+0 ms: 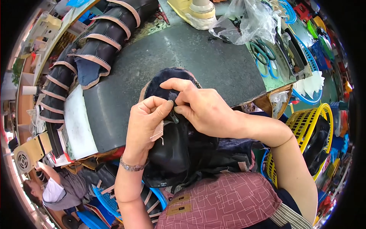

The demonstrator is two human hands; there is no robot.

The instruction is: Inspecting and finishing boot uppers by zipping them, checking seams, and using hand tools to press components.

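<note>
Green-handled scissors (264, 53) near crumpled clear plastic (254, 24), yellow basket (303, 123) at right, co-worker (53, 192) lower left

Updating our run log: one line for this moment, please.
left hand: pinching black lined piece; right hand: pinching same piece; yellow basket: at right

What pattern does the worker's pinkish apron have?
Thin, pale, overlapping square outlines on dusty pink-red; the apron shows best in the head view.

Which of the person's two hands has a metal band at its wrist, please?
The left hand: a silvery band circles its wrist, whereas the right hand has none.
</note>
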